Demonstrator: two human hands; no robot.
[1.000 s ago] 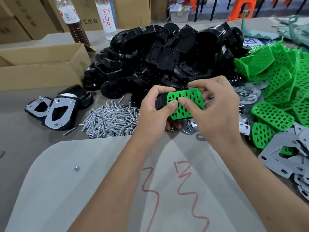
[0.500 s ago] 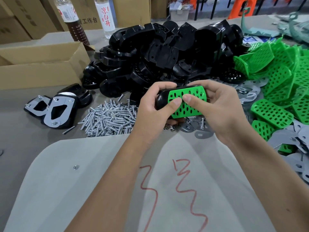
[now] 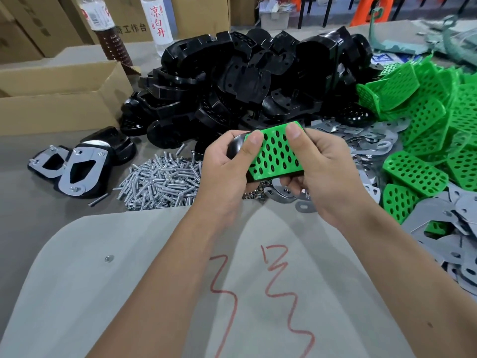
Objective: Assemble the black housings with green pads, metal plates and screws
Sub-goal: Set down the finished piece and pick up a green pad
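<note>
Here both hands (image 3: 278,171) clamp a black housing (image 3: 236,148) topped with a hole-dotted green pad (image 3: 275,153).

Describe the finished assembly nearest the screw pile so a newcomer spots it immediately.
Start at the cardboard box on the left. In front of it, left of the screw pile, lie black housings. Pick the nearest one: unlike the heaped bare housings, it has a metal plate on top.

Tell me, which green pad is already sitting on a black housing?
The green pad held between both thumbs; it lies on the black housing, while the others lie loose at the right.
</note>
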